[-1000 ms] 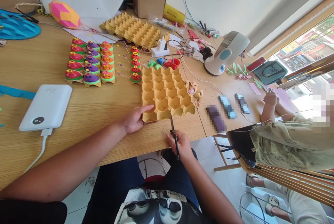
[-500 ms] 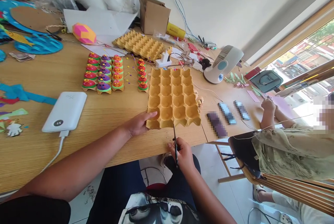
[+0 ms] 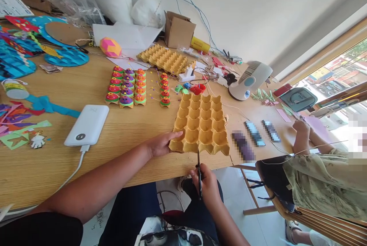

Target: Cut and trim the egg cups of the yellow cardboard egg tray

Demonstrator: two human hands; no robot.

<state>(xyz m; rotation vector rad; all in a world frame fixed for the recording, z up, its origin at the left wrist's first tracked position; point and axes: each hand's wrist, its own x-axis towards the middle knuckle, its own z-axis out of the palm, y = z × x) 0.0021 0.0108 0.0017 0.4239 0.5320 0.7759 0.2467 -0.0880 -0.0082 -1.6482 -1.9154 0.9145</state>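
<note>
A yellow egg tray [image 3: 204,118] is held over the table's front edge, its cups facing up. My left hand [image 3: 163,143] is shut on its lower left corner, thumb on top and fingers underneath. Below the tray my right hand [image 3: 207,180] is closed round a pair of dark scissors [image 3: 199,181]. Their blades point away from me and meet the tray's near edge, where a slit runs up between two columns of cups. How far the blades are open cannot be made out.
Painted egg-cup strips [image 3: 126,87] stand left of the tray, with a white power bank [image 3: 87,125] nearer me. Another egg tray [image 3: 164,59], a red cup [image 3: 197,89] and a white fan [image 3: 249,81] are behind. Phones [image 3: 254,133] lie rightward, near a seated person [image 3: 323,169].
The view has shifted, so most things appear lower and further right. The held tray sits nearer me against the table, uncovering the red cup behind it. Both hands keep their holds.
</note>
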